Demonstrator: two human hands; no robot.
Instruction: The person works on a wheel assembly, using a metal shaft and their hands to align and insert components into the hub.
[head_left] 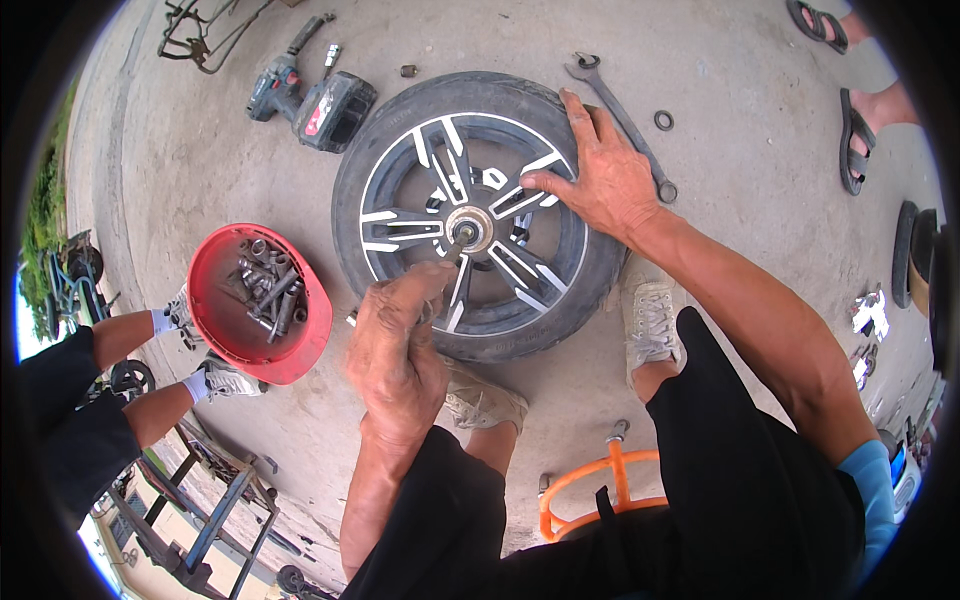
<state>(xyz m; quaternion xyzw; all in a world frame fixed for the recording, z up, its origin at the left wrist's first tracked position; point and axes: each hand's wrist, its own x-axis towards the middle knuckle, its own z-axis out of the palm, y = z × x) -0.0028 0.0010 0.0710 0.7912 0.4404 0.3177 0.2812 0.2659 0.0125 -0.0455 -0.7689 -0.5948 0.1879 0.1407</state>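
Note:
A wheel with a black tyre [385, 130] lies flat on the ground between my feet, with black-and-white spokes around a metal hub [468, 230]. My right hand [612, 180] rests on the tyre and rim at the upper right, fingers spread, thumb over a spoke. My left hand [400, 345] is curled just below the hub, its fingertips close to a thin dark piece standing at the hub's centre. A small metal end shows beside the left hand; what the fingers grip is mostly hidden.
A cordless impact wrench [285, 95] lies at upper left; a combination spanner [630, 130] and a metal ring [663, 120] lie at right. A red bowl-like container [310, 345] holds several sockets. Other people's feet are at left and right; an orange stool frame [565, 485] is below.

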